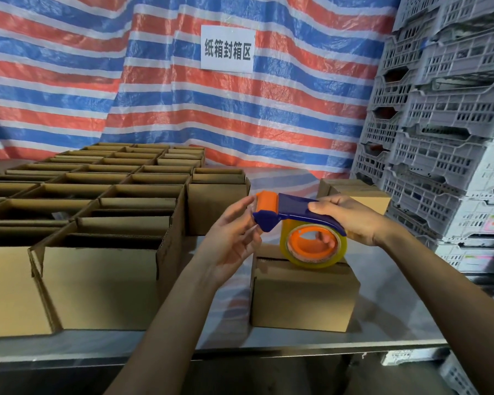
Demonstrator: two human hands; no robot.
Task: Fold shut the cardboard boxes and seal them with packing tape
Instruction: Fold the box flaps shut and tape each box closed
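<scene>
A blue and orange tape dispenser (294,215) with a clear yellowish tape roll (314,249) hangs just above a small closed cardboard box (303,297) on the metal table. My right hand (351,220) grips the dispenser's blue handle from the right. At the dispenser's orange front roller, the fingers of my left hand (234,232) touch the tape end; whether they pinch it I cannot tell. Several open cardboard boxes (103,223) stand in rows on the left.
The steel table (382,317) has its front edge near me. Another closed box (362,195) sits at the back right. Stacked grey plastic crates (445,132) tower on the right. A striped tarpaulin (154,81) with a white sign hangs behind.
</scene>
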